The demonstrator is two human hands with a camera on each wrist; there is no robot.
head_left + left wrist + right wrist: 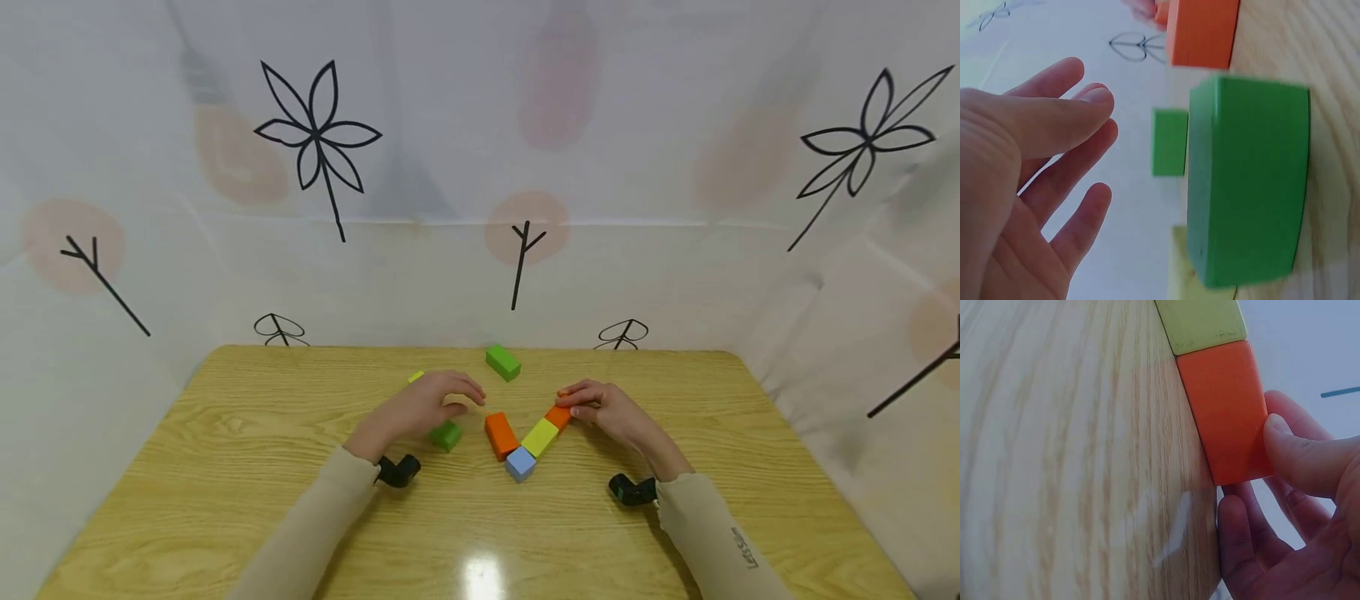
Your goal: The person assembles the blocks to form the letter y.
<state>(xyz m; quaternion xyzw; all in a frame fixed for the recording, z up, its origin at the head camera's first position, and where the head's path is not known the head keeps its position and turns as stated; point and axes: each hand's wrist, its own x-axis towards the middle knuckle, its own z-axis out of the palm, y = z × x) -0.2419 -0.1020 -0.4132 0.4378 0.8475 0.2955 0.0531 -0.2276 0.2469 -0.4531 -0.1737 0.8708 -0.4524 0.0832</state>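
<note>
My right hand pinches an orange block, thumb on its near edge and fingers behind. That block lies end to end with a yellow block, and a light blue block sits at the near end of this slanting row. Another orange block leans off from the blue one toward the far left, so the blocks form a V. My left hand hovers with relaxed fingers and holds nothing. Below it a green block rests on the table, partly hidden by the hand in the head view.
A second green block lies near the table's back edge. Beyond the left hand, a yellow block shows only a corner. The wooden table meets a patterned cloth at the back and sides.
</note>
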